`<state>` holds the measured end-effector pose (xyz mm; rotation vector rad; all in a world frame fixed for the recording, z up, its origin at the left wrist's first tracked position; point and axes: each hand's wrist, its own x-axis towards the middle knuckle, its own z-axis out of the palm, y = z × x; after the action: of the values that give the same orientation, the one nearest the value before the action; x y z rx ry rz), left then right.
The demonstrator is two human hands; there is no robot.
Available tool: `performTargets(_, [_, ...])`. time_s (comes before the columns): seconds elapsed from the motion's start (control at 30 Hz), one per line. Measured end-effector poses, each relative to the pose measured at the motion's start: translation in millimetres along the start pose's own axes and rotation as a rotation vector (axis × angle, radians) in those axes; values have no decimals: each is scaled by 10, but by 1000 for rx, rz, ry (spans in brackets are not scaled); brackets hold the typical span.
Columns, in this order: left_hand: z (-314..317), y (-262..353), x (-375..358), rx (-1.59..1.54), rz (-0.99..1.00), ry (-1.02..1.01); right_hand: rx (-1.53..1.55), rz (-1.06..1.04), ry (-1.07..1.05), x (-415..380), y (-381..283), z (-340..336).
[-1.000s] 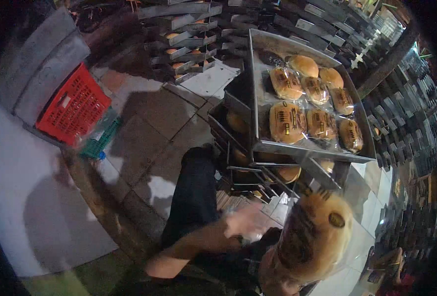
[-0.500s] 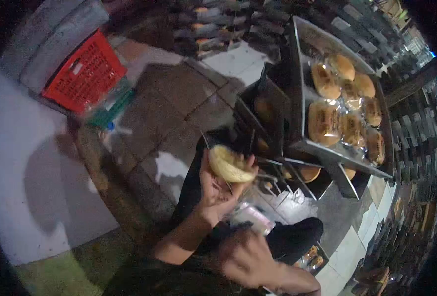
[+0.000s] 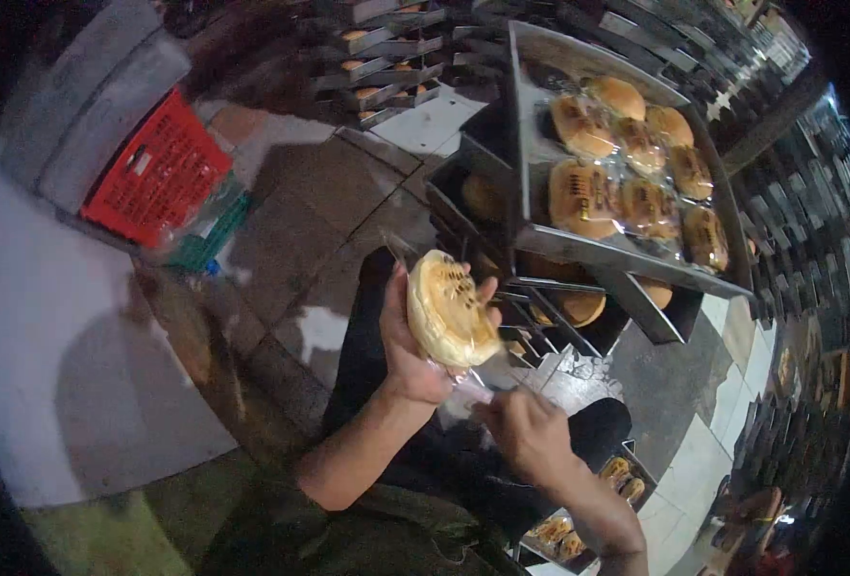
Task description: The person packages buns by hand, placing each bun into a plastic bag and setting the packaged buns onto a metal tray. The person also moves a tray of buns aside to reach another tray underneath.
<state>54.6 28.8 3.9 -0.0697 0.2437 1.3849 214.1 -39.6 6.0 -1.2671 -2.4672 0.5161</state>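
My left hand (image 3: 413, 350) holds a round bread (image 3: 452, 312) in a clear plastic wrapper, fingers wrapped around its sides. Dark marks show on the upper part of the bread. Just below and to the right, my right hand (image 3: 529, 427) is closed on the pinkish, twisted end of the wrapper (image 3: 473, 388). To the right, a metal tray (image 3: 627, 257) holds several wrapped breads (image 3: 583, 197) on top of a stack of other trays.
A red crate (image 3: 156, 168) stands at the upper left with a green crate (image 3: 212, 228) beneath it. More stacked trays (image 3: 377, 77) rise behind. A tray of small wrapped breads (image 3: 552, 536) sits at the lower right.
The bread has turned so its marked face shows. My right hand has moved right and up, to the wrapper end below the bread. The view has shifted slightly.
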Motion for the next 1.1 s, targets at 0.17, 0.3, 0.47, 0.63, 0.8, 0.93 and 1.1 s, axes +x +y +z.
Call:
performTargets(0.17, [-331,59,268,-123,164,112,745,-329,-1149,-277,-152,-498])
performTargets(0.3, [-135,-381,-340,179,-13,-111,637,194,378,-180,59,-547])
performTargets(0.47, [-468,83,-611,576,330,186,1389,366,384,50,6,206])
performTargets(0.63, [-1078,587,-1082,1406,159,361,1254,674,333,1,-294,1332])
performTargets(0.8, [-1075,526,-855,1466,240,419,454,499,129,365,-287,1168])
performTargets(0.93, [-1145,528,-859,1648,286,435,546,492,319,461,-207,1142])
performTargets(1.1, [-642,595,-1009,1790,654,132,541,377,153,337,-359,539])
